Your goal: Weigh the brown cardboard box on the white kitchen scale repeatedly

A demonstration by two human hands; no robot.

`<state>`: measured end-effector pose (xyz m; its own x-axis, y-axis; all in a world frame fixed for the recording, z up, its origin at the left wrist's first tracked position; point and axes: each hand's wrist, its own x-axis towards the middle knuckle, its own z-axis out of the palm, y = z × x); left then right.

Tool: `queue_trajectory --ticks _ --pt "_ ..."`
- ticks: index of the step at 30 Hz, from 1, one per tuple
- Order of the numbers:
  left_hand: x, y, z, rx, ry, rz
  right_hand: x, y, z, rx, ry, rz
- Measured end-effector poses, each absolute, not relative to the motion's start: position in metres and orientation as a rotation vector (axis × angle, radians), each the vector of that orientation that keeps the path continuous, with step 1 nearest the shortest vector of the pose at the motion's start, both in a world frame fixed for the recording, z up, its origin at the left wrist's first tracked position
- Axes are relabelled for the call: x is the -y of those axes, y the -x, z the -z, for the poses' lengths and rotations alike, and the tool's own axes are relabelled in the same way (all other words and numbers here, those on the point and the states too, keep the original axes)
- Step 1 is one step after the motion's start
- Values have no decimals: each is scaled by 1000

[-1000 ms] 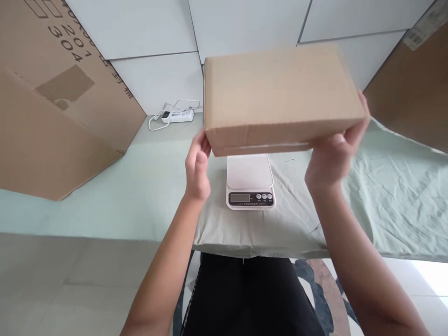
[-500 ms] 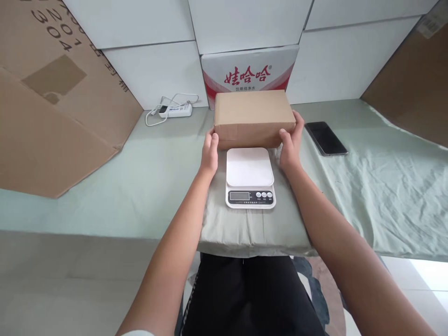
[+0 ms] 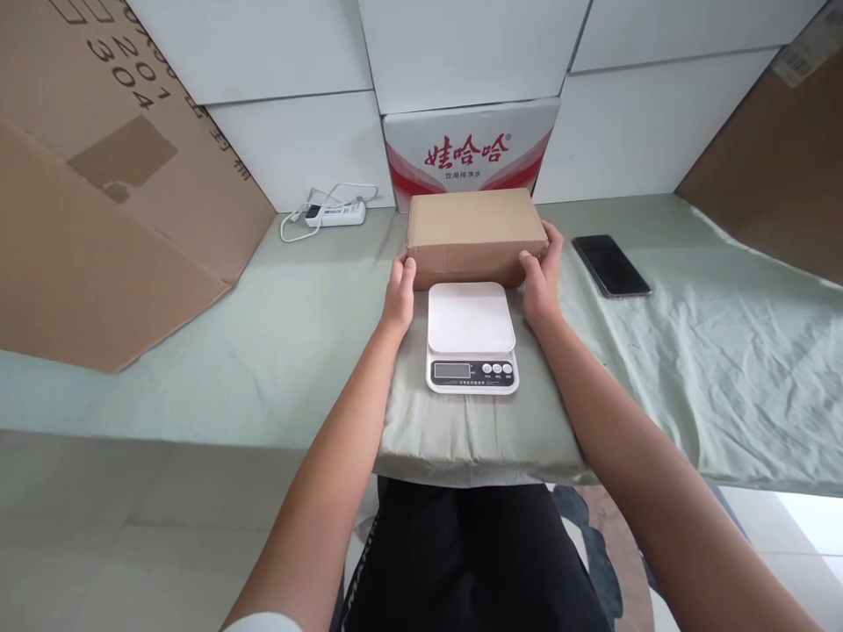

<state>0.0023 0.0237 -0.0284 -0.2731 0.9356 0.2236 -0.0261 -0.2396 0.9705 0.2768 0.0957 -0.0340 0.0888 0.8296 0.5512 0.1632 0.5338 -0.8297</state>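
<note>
A closed brown cardboard box is gripped at its two ends, just behind a white kitchen scale. My left hand presses on its left end, thumb at the front corner. At the right end, my right hand has its thumb on the front face and its fingers around the side. The box looks low, at or close to the tabletop; its underside is hidden. The scale has a flat square plate, a blank-looking display and a row of buttons on its front panel.
A black phone lies on the green cloth to the right. A white power strip with a cable is at the back left. Large cardboard panels flank the table. White boxes, one with red lettering, form the back wall.
The box has come down a little in my two hands and looks slightly smaller. The view has tilted slightly. The scale and phone stay in place.
</note>
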Motion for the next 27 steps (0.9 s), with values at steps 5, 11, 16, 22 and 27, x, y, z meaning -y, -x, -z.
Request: queue_trajectory --ticks 5,11,16,22,27 --pt "-24 1 29 -1318 -1192 -1583 -97 -282 32 1391 940 -675" --pt "-25 7 32 -1406 -1090 -1649 -100 -291 36 1189 949 -739" --pt "-26 2 30 -1376 -1109 -1629 -93 -290 34 1292 971 -784" --pt "-21 -1 24 -1348 -1171 -1581 -93 -287 33 1392 891 -767" --pt "-18 -2 23 -1360 -1167 -1583 -95 -288 34 1390 875 -792"
